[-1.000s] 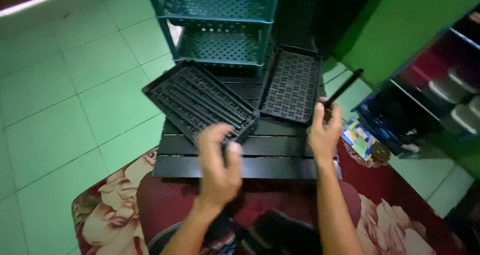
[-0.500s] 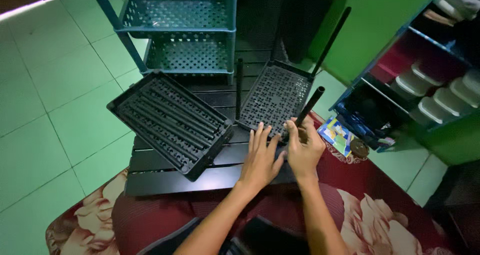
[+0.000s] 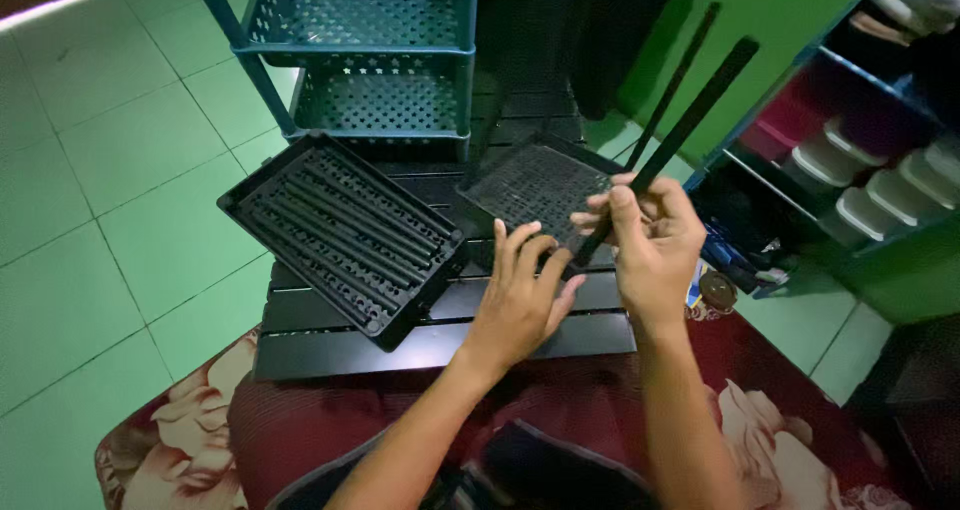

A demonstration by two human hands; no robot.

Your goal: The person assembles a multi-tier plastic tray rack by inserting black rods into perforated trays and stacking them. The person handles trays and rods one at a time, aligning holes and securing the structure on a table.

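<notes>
Two bare forearms reach in from the bottom edge, with no sleeves, watch, rings or gloves showing. The left hand (image 3: 517, 305) and right hand (image 3: 655, 245) have short, unpainted nails. Dark clothing covers the lap.

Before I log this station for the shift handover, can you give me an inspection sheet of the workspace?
Surface: low black slatted table on a red floral rug over green floor tiles.
Job's things: black post raised slantwise; black perforated tray lying by the hands; black ribbed tray resting on the table's left part.
Clutter: small round object on the rug, too small to identify.
Hands: right hand grips the post; left hand open, fingers spread at the perforated tray's near edge.
Cables: nothing seen.
Surroundings: teal plastic rack behind; shelf with containers at right; green wall.
</notes>
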